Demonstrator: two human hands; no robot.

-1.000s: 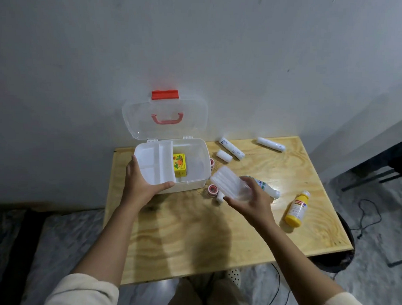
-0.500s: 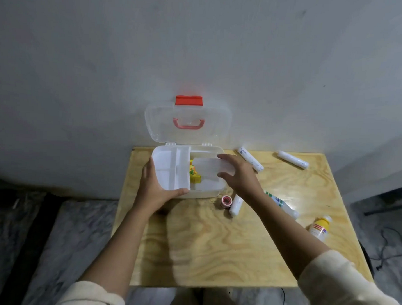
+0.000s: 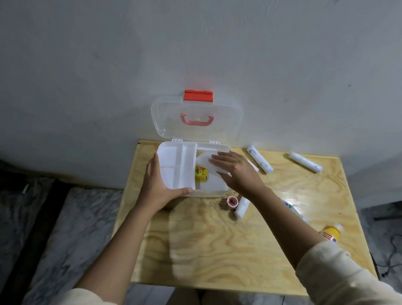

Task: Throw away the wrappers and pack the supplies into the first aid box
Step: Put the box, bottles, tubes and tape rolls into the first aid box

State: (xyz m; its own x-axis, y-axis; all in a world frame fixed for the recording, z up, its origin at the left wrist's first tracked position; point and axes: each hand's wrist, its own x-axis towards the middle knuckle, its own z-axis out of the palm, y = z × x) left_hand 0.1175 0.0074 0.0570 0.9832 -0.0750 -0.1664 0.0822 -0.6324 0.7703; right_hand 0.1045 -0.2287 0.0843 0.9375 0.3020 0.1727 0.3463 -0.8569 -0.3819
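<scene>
Head view: looking down on a small plywood table (image 3: 214, 251) set against a grey wall.
L hand (image 3: 159, 185): wrapped around the front-left corner of the first aid box (image 3: 213, 191), thumb along the front edge, fingers up the left side; steadying it.
R hand (image 3: 237, 172): palm down over the box's right half, fingers spread flat on a pale translucent packet (image 3: 205, 161); the packet sits tilted inside the open compartment. Grip underneath: can't tell.
Box: white base, open; clear lid (image 3: 196, 116) upright against the wall w/ red latch (image 3: 198, 95) on top and pink handle (image 3: 196, 120).
Inner tray (image 3: 179, 165): white, divided, covers the box's left half.
Inside box: yellow carton (image 3: 201, 174) beside the tray, partly under the packet.
Near box front-right: tape roll (image 3: 232, 201) touching a white gauze roll (image 3: 242, 206).
Far right of table: 2 more white rolls (image 3: 260, 159) (image 3: 305, 162), well apart.
R edge: yellow bottle (image 3: 332, 232) partly hidden by the R forearm; another white bottle (image 3: 295, 210) mostly hidden.
Sleeves: cream, pushed up both arms.
</scene>
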